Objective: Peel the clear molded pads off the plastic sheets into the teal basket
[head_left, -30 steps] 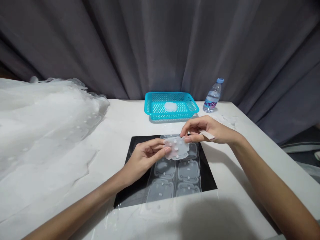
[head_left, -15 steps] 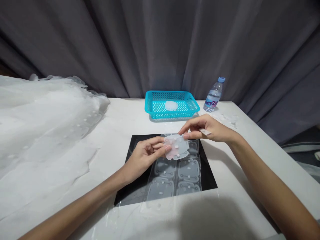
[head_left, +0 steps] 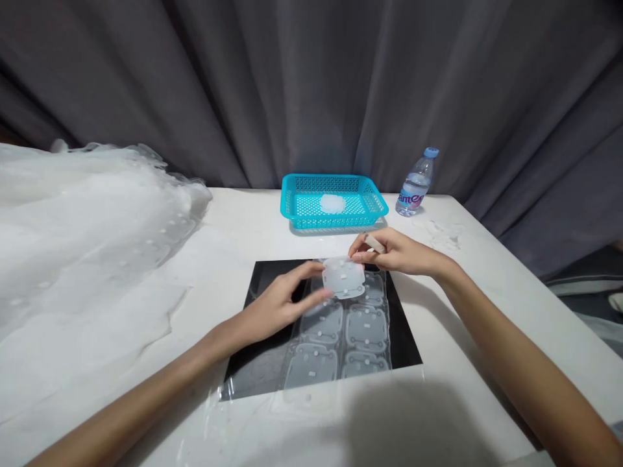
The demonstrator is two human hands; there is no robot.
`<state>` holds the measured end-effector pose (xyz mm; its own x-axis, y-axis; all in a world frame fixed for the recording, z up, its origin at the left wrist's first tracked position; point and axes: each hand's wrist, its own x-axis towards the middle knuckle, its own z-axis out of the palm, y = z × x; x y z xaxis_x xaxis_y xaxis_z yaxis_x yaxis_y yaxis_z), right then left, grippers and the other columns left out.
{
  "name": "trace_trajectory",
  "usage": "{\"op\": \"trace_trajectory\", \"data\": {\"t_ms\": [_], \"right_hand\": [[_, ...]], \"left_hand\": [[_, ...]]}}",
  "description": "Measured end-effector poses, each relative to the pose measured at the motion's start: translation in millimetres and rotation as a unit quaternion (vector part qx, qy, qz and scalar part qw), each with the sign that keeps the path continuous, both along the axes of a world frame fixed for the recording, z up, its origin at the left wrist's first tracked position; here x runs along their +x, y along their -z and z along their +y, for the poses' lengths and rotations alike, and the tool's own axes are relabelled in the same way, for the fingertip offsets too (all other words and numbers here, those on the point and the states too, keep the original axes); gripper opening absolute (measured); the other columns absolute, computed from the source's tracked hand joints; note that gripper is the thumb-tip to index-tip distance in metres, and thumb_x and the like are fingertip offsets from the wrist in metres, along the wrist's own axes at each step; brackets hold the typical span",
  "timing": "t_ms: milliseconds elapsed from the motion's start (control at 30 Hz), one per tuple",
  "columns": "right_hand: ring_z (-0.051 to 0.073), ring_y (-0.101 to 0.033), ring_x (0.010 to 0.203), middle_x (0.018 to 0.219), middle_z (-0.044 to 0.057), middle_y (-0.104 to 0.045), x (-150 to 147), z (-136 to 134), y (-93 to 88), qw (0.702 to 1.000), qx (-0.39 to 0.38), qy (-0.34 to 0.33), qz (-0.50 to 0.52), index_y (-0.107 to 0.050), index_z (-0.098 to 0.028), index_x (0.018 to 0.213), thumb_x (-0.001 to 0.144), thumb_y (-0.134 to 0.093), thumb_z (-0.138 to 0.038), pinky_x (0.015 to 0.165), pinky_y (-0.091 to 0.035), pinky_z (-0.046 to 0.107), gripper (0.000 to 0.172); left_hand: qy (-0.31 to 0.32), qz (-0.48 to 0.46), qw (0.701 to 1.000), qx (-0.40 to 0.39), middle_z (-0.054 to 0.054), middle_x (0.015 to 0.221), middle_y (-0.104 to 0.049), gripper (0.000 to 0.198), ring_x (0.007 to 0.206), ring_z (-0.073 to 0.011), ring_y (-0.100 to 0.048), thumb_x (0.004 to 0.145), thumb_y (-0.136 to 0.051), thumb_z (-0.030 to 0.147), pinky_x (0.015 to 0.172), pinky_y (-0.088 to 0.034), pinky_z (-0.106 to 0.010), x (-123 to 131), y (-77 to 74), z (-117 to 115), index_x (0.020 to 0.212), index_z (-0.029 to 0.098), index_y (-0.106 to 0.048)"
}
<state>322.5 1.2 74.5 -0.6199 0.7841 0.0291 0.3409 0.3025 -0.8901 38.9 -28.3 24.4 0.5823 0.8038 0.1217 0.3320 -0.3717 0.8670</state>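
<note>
A translucent, whitish plastic piece with rounded, notched edges and small raised bumps [head_left: 343, 279] is held up over a black mat [head_left: 406, 347]. My right hand [head_left: 392, 250] pinches its upper right corner between thumb and fingers. A short pale beige strip [head_left: 374, 244] is also tucked in that hand's fingers; its kind is unclear. My left hand [head_left: 285, 301] is at the piece's left edge, thumb and index finger spread apart, the fingertips close to or touching the edge. Under both hands, a clear sheet of similar molded pieces [head_left: 367, 327] lies on the mat.
A turquoise perforated basket [head_left: 335, 222] at the back holds a small whitish stack [head_left: 333, 204]. Right of it stands a water bottle [head_left: 415, 185]. Clear plastic scraps [head_left: 445, 233] lie nearby. A large heap of translucent sheets [head_left: 82, 220] covers the table's left side.
My left thumb and fingers have loosened from the piece and spread apart. The piece has tipped and shifted slightly upward in my right hand, and the beige strip has turned.
</note>
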Motion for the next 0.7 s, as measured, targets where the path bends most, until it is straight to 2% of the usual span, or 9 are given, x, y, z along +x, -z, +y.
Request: {"op": "trace_trajectory", "data": {"t_ms": [67, 100, 167, 233, 367, 467, 567, 700], "right_hand": [[0.012, -0.05, 0.066, 0.08, 0.003, -0.068, 0.9, 2.7, 3.3, 1.0, 0.006, 0.003, -0.015, -0.074, -0.014, 0.098, 0.098, -0.064, -0.041, 0.06, -0.037, 0.024, 0.029], [0.012, -0.049, 0.066, 0.08, 0.003, -0.068, 1.2, 3.9, 5.0, 1.0, 0.008, 0.003, -0.019, -0.073, -0.014, 0.098, 0.098, -0.064, -0.041, 0.06, -0.036, 0.024, 0.029], [0.012, -0.049, 0.066, 0.08, 0.002, -0.067, 1.7, 5.0, 8.4, 1.0, 0.009, 0.004, -0.023, -0.073, -0.014, 0.098, 0.098, -0.063, -0.042, 0.06, -0.036, 0.024, 0.031], [0.012, -0.049, 0.067, 0.08, 0.002, -0.066, 2.4, 5.0, 10.9, 1.0, 0.006, 0.008, -0.025, -0.072, -0.014, 0.099, 0.099, -0.063, -0.045, 0.061, -0.037, 0.025, 0.032], [0.015, -0.056, 0.075, 0.086, 0.004, -0.069, 5.7, 13.8, 11.8, 0.998, 0.047, 0.043, -0.01, -0.073, -0.014, 0.101, 0.098, -0.064, -0.048, 0.07, -0.042, 0.028, 0.035], [0.019, -0.061, 0.085, 0.088, 0.005, -0.07, 5.9, 44.6, 7.9, 0.982, 0.129, 0.135, 0.028, -0.071, -0.015, 0.101, 0.095, -0.066, -0.049, 0.079, -0.045, 0.032, 0.035], [0.021, -0.062, 0.085, 0.088, 0.005, -0.068, -1.4, 93.5, 2.9, 0.95, 0.195, 0.24, 0.043, -0.067, -0.017, 0.096, 0.094, -0.063, -0.05, 0.082, -0.048, 0.035, 0.034], [0.021, -0.063, 0.086, 0.088, 0.007, -0.068, -17.4, 146.7, 3.5, 0.948, 0.184, 0.258, -0.01, -0.066, -0.016, 0.096, 0.096, -0.061, -0.044, 0.084, -0.05, 0.033, 0.029]], "left_hand": [[0.07, 0.099, 0.987, 0.105, -0.013, 0.157, -0.057, 0.068, 0.147, -0.035, -0.048, 0.091, -0.073, 0.059, 0.123, -0.036, -0.055, -6.3, 6.1, 6.2, 0.148, 0.026, -0.057], [0.102, 0.137, 0.975, 0.144, -0.013, 0.163, -0.049, 0.076, 0.153, -0.0356, -0.04, 0.09, -0.074, 0.062, 0.127, -0.029, -0.057, -8.5, 9.1, 8.6, 0.153, 0.026, -0.053], [0.141, 0.182, 0.953, 0.197, -0.014, 0.168, -0.042, 0.081, 0.157, -0.0345, -0.035, 0.092, -0.068, 0.067, 0.131, -0.02, -0.055, -10.7, 14.7, 11.0, 0.158, 0.024, -0.047], [0.147, 0.206, 0.938, 0.238, -0.014, 0.169, -0.039, 0.083, 0.158, -0.0335, -0.034, 0.094, -0.062, 0.069, 0.133, -0.016, -0.052, -11.2, 19.4, 9.8, 0.16, 0.022, -0.044], [0.13, 0.239, 0.92, 0.284, -0.015, 0.171, -0.034, 0.086, 0.158, -0.0334, -0.034, 0.098, -0.054, 0.071, 0.132, -0.018, -0.05, -12.5, 23.1, -2.0, 0.165, 0.02, -0.035], [0.119, 0.266, 0.909, 0.296, -0.017, 0.173, -0.028, 0.09, 0.159, -0.0346, -0.03, 0.099, -0.049, 0.072, 0.131, -0.022, -0.051, -15.2, 20.8, -15.2, 0.167, 0.017, -0.028], [0.109, 0.282, 0.905, 0.299, -0.02, 0.173, -0.027, 0.092, 0.159, -0.038, -0.031, 0.098, -0.049, 0.074, 0.129, -0.027, -0.054, -18.0, 17.8, -28.6, 0.165, 0.014, -0.033], [0.102, 0.285, 0.907, 0.293, -0.022, 0.171, -0.032, 0.094, 0.156, -0.0392, -0.035, 0.097, -0.048, 0.076, 0.127, -0.032, -0.053, -21.2, 18.1, -44.8, 0.162, 0.01, -0.038]]}}
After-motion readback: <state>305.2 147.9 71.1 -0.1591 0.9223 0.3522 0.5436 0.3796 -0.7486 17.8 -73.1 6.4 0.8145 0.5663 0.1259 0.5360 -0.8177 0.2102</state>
